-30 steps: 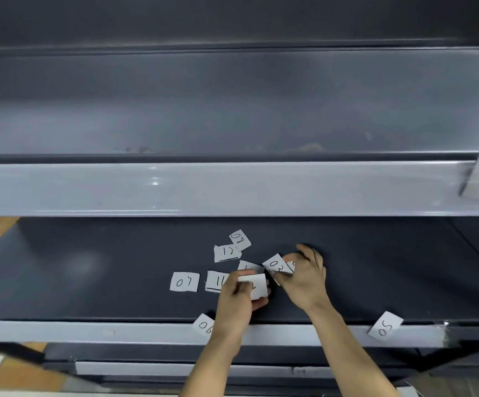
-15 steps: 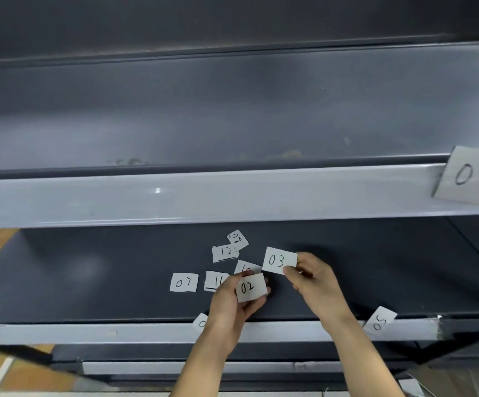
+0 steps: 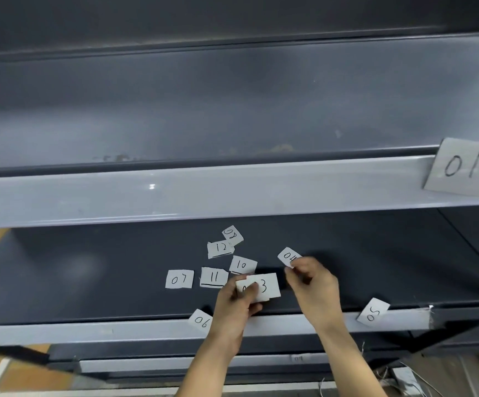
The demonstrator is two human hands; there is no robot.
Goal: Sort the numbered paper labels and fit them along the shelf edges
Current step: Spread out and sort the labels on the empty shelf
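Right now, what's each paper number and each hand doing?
label 01, on the upper shelf edge, far right.
label 03, atop another paper in the left hand.
label 04, pinched by the right hand.
labels 07, 11, 10, 12, 08, loose on the shelf.
labels 06, 05, tilted at the lower shelf edge.

01 label (image 3: 463, 167) cut by right edge, left hand (image 3: 232, 310) covering digits on held labels (image 3: 268, 285)
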